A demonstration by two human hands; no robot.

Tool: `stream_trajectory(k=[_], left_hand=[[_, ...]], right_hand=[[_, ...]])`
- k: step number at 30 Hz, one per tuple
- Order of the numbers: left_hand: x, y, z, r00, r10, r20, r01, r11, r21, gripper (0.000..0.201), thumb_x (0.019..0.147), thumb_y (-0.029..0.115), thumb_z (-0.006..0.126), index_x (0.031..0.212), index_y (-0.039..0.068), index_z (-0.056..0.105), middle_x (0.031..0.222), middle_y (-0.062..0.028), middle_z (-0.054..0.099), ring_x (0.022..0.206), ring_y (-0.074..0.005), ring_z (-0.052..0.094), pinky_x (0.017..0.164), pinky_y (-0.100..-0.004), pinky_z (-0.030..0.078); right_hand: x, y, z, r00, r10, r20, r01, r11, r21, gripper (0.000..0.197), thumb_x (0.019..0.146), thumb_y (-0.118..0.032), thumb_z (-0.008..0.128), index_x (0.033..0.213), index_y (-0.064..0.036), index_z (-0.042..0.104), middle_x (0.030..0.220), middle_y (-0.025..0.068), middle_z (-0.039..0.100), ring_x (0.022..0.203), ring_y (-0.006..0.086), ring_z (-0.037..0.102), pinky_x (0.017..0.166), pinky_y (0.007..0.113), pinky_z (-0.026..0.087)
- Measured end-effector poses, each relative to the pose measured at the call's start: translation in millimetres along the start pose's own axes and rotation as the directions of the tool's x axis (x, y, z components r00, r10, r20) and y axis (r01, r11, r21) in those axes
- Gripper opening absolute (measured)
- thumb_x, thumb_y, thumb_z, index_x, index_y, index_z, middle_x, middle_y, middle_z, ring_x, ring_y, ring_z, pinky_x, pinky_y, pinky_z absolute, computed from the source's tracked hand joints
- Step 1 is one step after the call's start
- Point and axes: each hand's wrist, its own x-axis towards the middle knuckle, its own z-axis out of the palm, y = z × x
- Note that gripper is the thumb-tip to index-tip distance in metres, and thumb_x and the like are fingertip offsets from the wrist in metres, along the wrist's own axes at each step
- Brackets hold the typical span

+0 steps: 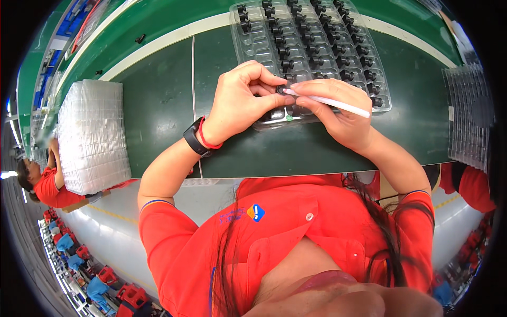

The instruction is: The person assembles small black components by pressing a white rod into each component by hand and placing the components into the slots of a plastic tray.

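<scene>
Between the thumb and fingers of my left hand (240,98) is a small black round part (281,89), held over the near edge of a clear plastic tray (248,47). My right hand (338,108) grips a slim white pen-like stick (338,104), its tip at the black part. Rows of similar black parts (315,62) sit in the tray's pockets, and its left column shows several bare pockets. A small green dot (289,118) shows at the tray's near edge, just below my fingers. Fine detail on the held part is too small to make out.
A tall stack of clear trays (92,134) stands at the left of the green table (158,105); another stack (469,116) is at the right edge. A loose black piece (140,38) lies at the far left. A person in red (50,182) works beyond the left stack.
</scene>
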Motion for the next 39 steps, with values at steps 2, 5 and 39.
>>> stream_trajectory(k=[2, 5, 39], left_hand=[[0, -3, 0, 1.000, 0.011, -0.008, -0.011, 1.000, -0.029, 0.023, 0.069, 0.005, 0.083, 0.083, -0.004, 0.066, 0.085, -0.0051, 0.063, 0.071, -0.0081, 0.067, 0.063, -0.0196, 0.054], [0, -5, 1, 0.999, 0.031, -0.022, -0.031, 0.999, -0.007, 0.023, 0.069, 0.006, 0.083, 0.083, -0.004, 0.067, 0.084, -0.0047, 0.063, 0.071, -0.0079, 0.066, 0.063, -0.0196, 0.054], [1, 1, -12, 0.988, -0.153, -0.011, 0.150, 0.982, -0.111, 0.025, 0.073, 0.004, 0.079, 0.094, -0.003, 0.068, 0.085, -0.0064, 0.067, 0.071, -0.0074, 0.065, 0.064, -0.0206, 0.054]], right_hand=[[0, 0, 1, 1.000, -0.006, 0.003, 0.006, 1.000, -0.015, 0.016, 0.077, -0.001, 0.072, 0.093, 0.0007, 0.069, 0.091, 0.0112, 0.071, 0.079, 0.0240, 0.069, 0.069, 0.030, 0.055], [1, 1, 2, 1.000, -0.013, 0.007, 0.013, 0.999, -0.035, 0.016, 0.077, -0.001, 0.072, 0.093, 0.0004, 0.069, 0.091, 0.0111, 0.071, 0.079, 0.0244, 0.069, 0.068, 0.030, 0.054], [-4, 2, -1, 0.999, 0.002, -0.033, 0.000, 0.998, 0.066, 0.010, 0.081, 0.005, 0.066, 0.090, 0.0027, 0.066, 0.087, 0.0128, 0.070, 0.075, 0.0232, 0.068, 0.064, 0.030, 0.052]])
